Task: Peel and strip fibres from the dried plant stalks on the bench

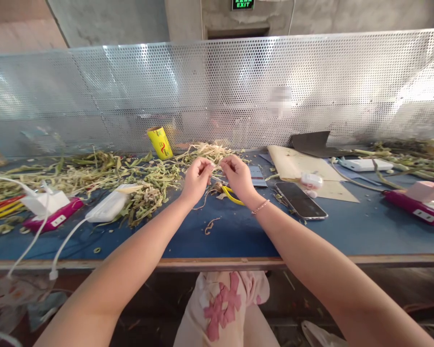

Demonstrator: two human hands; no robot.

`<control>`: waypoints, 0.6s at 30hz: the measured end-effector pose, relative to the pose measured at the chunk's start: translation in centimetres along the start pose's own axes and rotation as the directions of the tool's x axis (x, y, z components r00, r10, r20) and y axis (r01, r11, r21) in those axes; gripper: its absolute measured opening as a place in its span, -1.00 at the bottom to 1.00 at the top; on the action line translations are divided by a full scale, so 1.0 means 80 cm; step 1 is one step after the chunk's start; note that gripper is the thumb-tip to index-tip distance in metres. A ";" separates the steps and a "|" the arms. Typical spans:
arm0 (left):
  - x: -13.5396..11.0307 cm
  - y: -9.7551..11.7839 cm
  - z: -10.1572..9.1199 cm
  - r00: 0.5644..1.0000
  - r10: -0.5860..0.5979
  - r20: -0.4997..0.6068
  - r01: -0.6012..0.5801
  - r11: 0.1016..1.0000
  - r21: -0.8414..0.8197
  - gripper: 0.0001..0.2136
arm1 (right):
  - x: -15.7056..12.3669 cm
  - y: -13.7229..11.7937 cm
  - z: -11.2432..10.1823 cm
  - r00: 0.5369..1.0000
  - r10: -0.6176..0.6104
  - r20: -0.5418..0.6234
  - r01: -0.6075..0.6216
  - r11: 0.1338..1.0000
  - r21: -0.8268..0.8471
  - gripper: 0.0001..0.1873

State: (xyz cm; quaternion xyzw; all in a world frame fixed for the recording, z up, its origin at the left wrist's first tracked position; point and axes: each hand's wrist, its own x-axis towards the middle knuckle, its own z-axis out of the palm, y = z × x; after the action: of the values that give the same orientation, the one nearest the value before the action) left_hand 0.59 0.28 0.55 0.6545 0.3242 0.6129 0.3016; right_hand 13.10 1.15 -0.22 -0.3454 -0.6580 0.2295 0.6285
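Note:
Both hands meet over the middle of the blue table (238, 231). My left hand (196, 179) and my right hand (236, 175) each pinch an end of a thin pale strip of plant fibre (216, 168) stretched between them. Under my right hand lies a tool with yellow handles (232, 194). A heap of green and straw-coloured stalks and husks (130, 176) spreads to the left and behind the hands. A short curled scrap of fibre (211, 224) lies on the table nearer to me.
A yellow roll (160, 142) stands at the back by the perforated metal screen (217, 91). A dark phone (301, 200), a small white gadget (311, 180) and brown paper (304, 168) lie right. White chargers with cables (106, 208) and magenta devices (54, 219) sit left; another magenta device (417, 205) far right.

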 end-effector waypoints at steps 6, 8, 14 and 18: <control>-0.003 0.002 0.003 0.998 0.062 0.020 -0.063 0.993 0.098 -0.88 | 0.005 0.006 0.005 0.990 0.140 0.019 -0.141 0.961 0.240 -0.90; -0.001 -0.004 0.003 0.998 0.038 -0.042 -0.036 0.998 0.051 -0.88 | 0.006 0.007 0.008 0.984 0.172 0.046 -0.178 0.944 0.278 -0.90; 0.006 -0.017 0.003 0.970 -0.120 -0.213 0.086 0.982 -0.167 -0.86 | 0.000 0.001 0.010 0.992 0.078 0.102 -0.093 0.985 0.147 -0.92; 0.005 -0.012 0.005 0.946 -0.196 -0.257 0.134 0.962 -0.239 -0.85 | -0.005 -0.001 0.013 0.991 0.030 0.133 -0.040 0.996 0.077 -0.91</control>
State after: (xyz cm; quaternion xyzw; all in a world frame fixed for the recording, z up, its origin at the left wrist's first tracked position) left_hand 0.95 1.17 0.00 0.4952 0.3481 0.7030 0.3734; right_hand 12.08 0.89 -0.52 -0.3158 -0.6823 0.2887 0.5928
